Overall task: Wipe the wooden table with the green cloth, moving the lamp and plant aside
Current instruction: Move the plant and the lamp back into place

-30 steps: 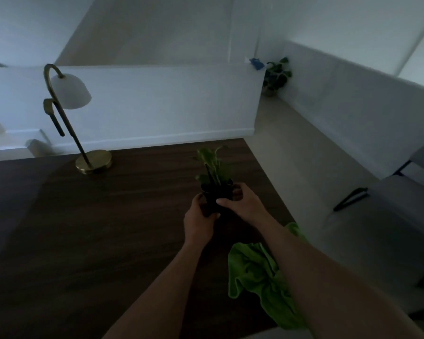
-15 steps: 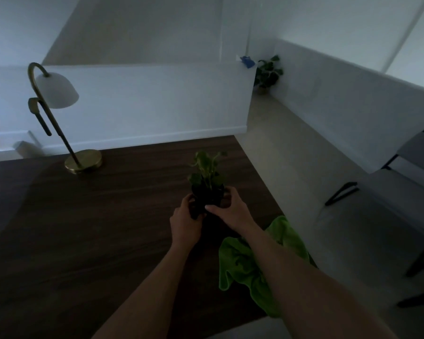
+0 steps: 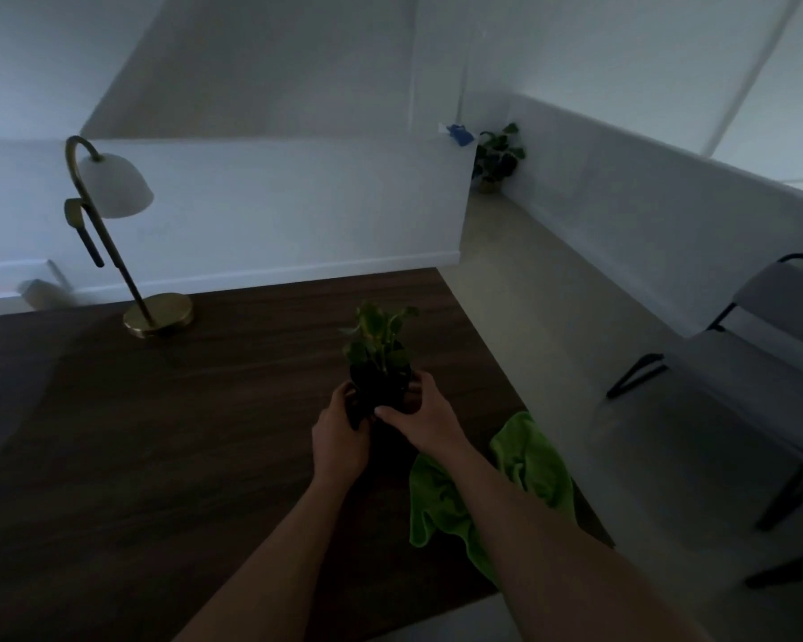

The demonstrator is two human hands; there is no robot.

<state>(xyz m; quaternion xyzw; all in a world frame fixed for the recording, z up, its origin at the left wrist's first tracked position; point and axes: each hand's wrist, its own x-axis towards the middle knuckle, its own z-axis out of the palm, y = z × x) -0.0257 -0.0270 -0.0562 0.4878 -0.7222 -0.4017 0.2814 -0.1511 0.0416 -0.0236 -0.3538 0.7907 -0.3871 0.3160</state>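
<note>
A small green plant (image 3: 377, 335) in a black pot stands near the right side of the dark wooden table (image 3: 158, 437). My left hand (image 3: 339, 437) grips the pot's left side and my right hand (image 3: 425, 417) wraps its right side. Whether the pot touches the table I cannot tell. The green cloth (image 3: 525, 474) lies crumpled at the table's right edge, partly under my right forearm. A brass lamp (image 3: 112, 234) with a white shade stands at the table's far left.
A low white wall runs behind the table. A grey chair (image 3: 761, 363) with black legs stands on the floor to the right. A larger potted plant (image 3: 497, 155) sits in the far corner, with a blue object (image 3: 457, 132) on the wall top.
Both hands keep hold of the pot. The pot has stayed at about the same spot on the table; the view has shifted a little.
</note>
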